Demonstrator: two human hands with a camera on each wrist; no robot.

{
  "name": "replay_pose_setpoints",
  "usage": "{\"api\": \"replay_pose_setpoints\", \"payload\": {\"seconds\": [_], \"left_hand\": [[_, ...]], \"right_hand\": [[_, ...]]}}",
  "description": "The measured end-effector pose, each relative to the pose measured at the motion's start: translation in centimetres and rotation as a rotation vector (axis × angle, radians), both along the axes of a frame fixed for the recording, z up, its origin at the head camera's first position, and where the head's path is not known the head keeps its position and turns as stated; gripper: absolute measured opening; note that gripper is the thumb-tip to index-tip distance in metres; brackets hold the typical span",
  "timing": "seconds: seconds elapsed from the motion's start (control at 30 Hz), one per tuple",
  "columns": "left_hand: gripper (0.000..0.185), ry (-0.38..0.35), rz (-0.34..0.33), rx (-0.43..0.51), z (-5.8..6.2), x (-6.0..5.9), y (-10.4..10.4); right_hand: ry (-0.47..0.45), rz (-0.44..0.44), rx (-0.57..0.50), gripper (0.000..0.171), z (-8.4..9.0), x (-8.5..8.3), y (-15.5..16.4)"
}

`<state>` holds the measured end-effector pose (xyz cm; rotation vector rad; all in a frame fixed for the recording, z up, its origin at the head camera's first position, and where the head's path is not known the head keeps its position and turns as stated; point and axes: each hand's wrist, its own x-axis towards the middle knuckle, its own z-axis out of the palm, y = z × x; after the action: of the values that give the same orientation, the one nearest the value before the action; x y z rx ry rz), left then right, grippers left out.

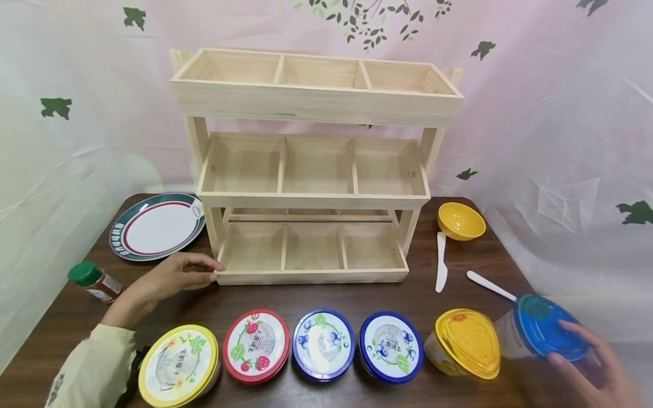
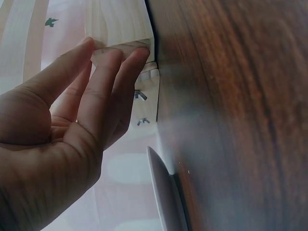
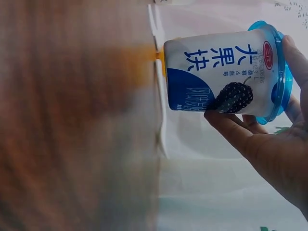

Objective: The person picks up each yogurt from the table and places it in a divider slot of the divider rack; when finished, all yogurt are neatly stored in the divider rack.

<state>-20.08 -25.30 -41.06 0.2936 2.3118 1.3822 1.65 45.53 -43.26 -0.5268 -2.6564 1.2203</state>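
Note:
In the head view my left hand [image 1: 178, 272] reaches to the lower left corner of a three-tier wooden rack [image 1: 316, 276]. Its fingertips touch that corner, thumb and fingers fairly straight in the left wrist view, where the rack's pale end [image 2: 118, 24] shows beyond them. At the far right my right hand [image 1: 597, 368] holds a fruit cup with a blue lid [image 1: 548, 326]. Close up in the right wrist view, the cup's white and blue side [image 3: 211, 72] carries a dark berry picture, and thumb and fingers grip it around the lid end.
Along the front stand a yellow-lidded tub [image 1: 178, 365], a red-lidded tub [image 1: 257, 347], two blue-lidded tubs [image 1: 323, 344] and a yellow cup [image 1: 461, 343]. A plate [image 1: 158, 226] and green-capped shaker [image 1: 95, 281] lie left; a yellow bowl [image 1: 461, 221] and white knife [image 1: 441, 262] right.

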Motion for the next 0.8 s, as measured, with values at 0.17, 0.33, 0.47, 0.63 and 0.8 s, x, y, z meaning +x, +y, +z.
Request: {"api": "replay_pose_setpoints", "payload": {"seconds": [0.17, 0.33, 0.47, 0.63, 0.8], "left_hand": [[0.026, -0.007, 0.001, 0.009, 0.0, 0.0, -0.1], [0.027, -0.024, 0.006, 0.036, 0.0, 0.1, -0.1], [0.027, -0.042, 0.013, 0.062, 0.0, 0.2, 0.0], [0.026, -0.037, 0.011, 0.057, -0.1, 0.2, 0.0], [0.026, -0.033, 0.006, 0.052, -0.2, 0.2, 0.0]], "right_hand": [[0.039, 0.005, 0.017, 0.078, 1.6, -0.2, -0.6], [0.137, 0.011, 0.033, 0.078, 3.7, -1.0, -1.9], [0.184, 0.000, 0.062, 0.079, 4.7, -1.3, -2.5], [0.177, 0.045, 0.102, 0.078, 5.6, -1.6, -2.7], [0.221, 0.090, 0.081, 0.077, 6.7, -2.1, -3.2]]}}
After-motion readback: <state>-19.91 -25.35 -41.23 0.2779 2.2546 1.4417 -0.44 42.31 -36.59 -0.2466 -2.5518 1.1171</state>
